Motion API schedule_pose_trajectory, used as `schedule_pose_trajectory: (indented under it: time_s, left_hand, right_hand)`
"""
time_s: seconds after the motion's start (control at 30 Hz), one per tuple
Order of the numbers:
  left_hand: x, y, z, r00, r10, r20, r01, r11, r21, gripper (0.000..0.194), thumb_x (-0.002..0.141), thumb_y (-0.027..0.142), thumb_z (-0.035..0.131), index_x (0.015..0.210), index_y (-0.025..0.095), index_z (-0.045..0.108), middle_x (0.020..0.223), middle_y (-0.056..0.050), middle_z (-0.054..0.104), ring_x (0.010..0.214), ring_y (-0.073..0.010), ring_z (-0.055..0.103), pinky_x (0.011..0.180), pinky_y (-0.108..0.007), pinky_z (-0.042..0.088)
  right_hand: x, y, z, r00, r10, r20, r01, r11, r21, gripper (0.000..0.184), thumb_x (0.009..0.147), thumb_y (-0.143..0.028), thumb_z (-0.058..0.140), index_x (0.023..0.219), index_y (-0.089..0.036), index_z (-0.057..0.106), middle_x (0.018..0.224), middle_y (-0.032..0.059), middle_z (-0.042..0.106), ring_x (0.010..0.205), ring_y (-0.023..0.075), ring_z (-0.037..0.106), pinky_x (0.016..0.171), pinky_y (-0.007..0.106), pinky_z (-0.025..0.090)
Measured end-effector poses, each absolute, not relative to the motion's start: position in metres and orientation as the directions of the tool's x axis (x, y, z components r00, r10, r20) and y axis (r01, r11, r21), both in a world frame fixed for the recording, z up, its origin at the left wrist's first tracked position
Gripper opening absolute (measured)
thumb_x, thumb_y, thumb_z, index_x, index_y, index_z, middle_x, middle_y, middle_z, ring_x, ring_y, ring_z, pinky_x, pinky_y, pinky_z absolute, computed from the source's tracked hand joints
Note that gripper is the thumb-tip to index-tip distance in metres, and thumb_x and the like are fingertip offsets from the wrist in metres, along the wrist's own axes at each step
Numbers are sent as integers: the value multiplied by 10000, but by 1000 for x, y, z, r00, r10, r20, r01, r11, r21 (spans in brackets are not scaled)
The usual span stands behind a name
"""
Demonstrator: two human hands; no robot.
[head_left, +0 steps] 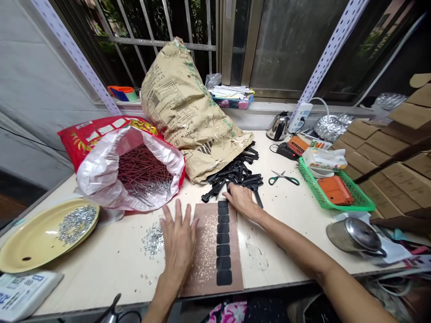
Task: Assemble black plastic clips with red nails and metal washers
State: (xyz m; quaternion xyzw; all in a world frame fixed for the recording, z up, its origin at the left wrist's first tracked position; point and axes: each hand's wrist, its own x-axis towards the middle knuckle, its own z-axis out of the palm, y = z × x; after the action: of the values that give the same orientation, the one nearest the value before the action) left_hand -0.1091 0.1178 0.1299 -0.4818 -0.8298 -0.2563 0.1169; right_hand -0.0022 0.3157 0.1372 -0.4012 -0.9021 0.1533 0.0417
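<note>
My left hand [179, 244] lies flat with fingers spread, partly over the left edge of a brown board [207, 278]. A scatter of small shiny metal pieces [153, 240] lies just left of its fingers. My right hand [241, 200] is at the near edge of a heap of black plastic pieces [249, 179], its thumb and fingers closed around the end of one. On the board, a column of black rounded-square pads [223, 262] runs down the right side. Pale flecks cover the board's middle.
A red-and-white sack [90, 157] of brownish rods and a large paper sack [188, 103] stand behind. At left is a yellow dish [37, 233] of metal pieces. Scissors [283, 178], a green basket [316, 193], a metal pot [353, 235] and cardboard boxes [393, 179] are at right.
</note>
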Motion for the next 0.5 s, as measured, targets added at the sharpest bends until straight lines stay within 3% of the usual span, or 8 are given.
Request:
schedule_pose_trajectory:
  time_s: [0.07,0.17,0.27,0.33,0.4,0.43,0.5]
  left_hand:
    - [-103,132,135,-462,758,462,883,340,325,392,900,238,438,1279,170,508,1478,-179,295,1397,-363,8,1023,-674,201]
    - [-98,142,142,-408,761,504,907,277,316,452,891,199,439,1343,186,437,1499,-151,262,1403,-335,-1,1053,-629,204]
    - [-94,147,146,-298,803,516,946,174,275,520,879,147,430,1392,206,372,1495,-116,292,1407,-323,26,1085,-581,185]
    - [-93,149,144,-200,846,495,956,58,286,539,871,98,389,1396,218,366,1440,-106,399,1395,-310,165,1097,-563,173]
    - [-94,149,143,-194,864,465,920,-4,391,514,867,86,350,1366,193,410,1296,-126,550,1281,-292,411,1073,-541,252]
    - [-96,148,142,-264,854,448,878,20,479,476,871,106,340,1329,170,453,1192,-135,611,1167,-284,523,1027,-521,332]
    - [-101,142,144,-537,775,334,694,179,698,385,893,219,362,1231,144,531,950,-118,671,877,-270,640,828,-456,489]
  right_hand:
    - [-15,317,142,-666,742,-73,732,632,-254,236,877,-285,520,1079,-165,537,950,146,675,897,289,638,730,374,440]
    - [-12,319,152,-651,759,-27,734,620,-276,238,859,-218,499,1092,-175,520,976,127,664,935,272,617,710,345,432]
    - [7,316,157,-762,645,-50,562,622,-545,216,837,-282,538,1032,-190,542,844,40,655,771,190,617,621,265,423]
    - [16,313,156,-903,421,-84,328,551,-767,204,855,-338,532,979,-179,552,707,-12,613,600,122,566,541,217,403]
    - [17,312,154,-971,229,-70,179,498,-848,243,929,-363,417,987,-166,547,673,-23,584,535,91,524,516,200,401]
    - [14,313,153,-976,211,-50,157,532,-832,268,959,-344,353,1010,-165,545,703,-12,587,549,89,526,532,203,411]
    - [2,321,150,-960,281,13,200,715,-670,270,975,-261,311,1073,-181,549,852,32,594,681,113,555,609,226,435]
